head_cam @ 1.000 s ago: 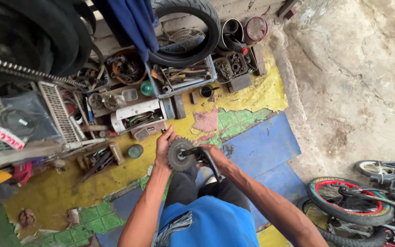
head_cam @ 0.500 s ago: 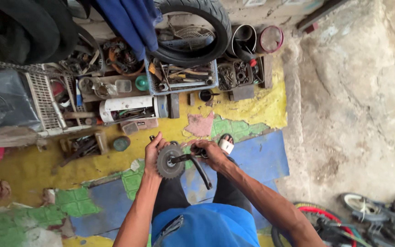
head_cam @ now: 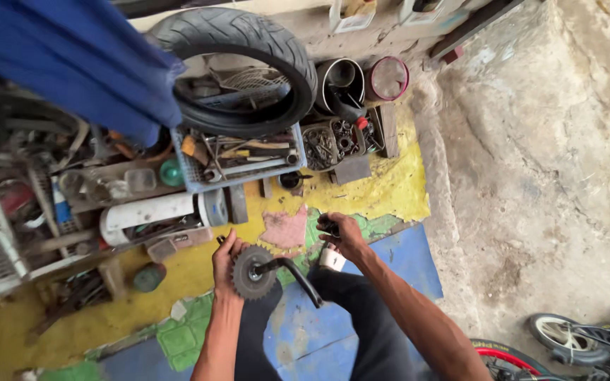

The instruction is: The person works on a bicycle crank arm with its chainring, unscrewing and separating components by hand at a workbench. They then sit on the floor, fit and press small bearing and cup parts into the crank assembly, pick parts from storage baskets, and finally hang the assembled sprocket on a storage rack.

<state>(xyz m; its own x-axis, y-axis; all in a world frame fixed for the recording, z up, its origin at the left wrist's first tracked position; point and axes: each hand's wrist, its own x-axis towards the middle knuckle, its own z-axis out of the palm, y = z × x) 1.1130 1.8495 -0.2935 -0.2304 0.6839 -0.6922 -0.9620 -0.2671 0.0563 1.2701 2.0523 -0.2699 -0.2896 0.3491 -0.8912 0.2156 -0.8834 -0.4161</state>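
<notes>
**Desk:** What does the frame show?

**Photographer:** A person sits on a workshop floor, seen from above, with a rusty toothed steel chainring with its black bent crank arm [head_cam: 252, 271] over the lap. The left hand [head_cam: 226, 262] is closed on the chainring's left edge, fingers curled round the teeth. The crank arm runs down and to the right of the chainring, towards the knee.

**Desk:** And the other hand?

**Photographer:** The right hand [head_cam: 344, 236] sits up and to the right of the chainring, well clear of it, closed round a small dark part [head_cam: 327, 226] too small to make out. A small white object [head_cam: 332, 259] lies just below that hand.

**Desk:** What has changed in the last second?

**Photographer:** Half a second ago the right hand was on the crank, close to the chainring's middle. It has since come off and drawn away, so the left hand alone carries the chainring. I judge that whatever it held at the hub is now free in its grip.

**Desk:** Surroundings?

**Photographer:** Above the chainring lie a torn pink patch of flooring [head_cam: 284, 229] and a blue plastic crate of hand tools [head_cam: 241, 159], with a black rubber motorcycle tyre [head_cam: 248, 70] standing behind it. Left of the chainring is a white plastic cylinder [head_cam: 153, 212]. A blue floor mat [head_cam: 404, 261] spreads to the right, and a small bicycle with a red frame [head_cam: 587, 339] lies far right and below.
</notes>
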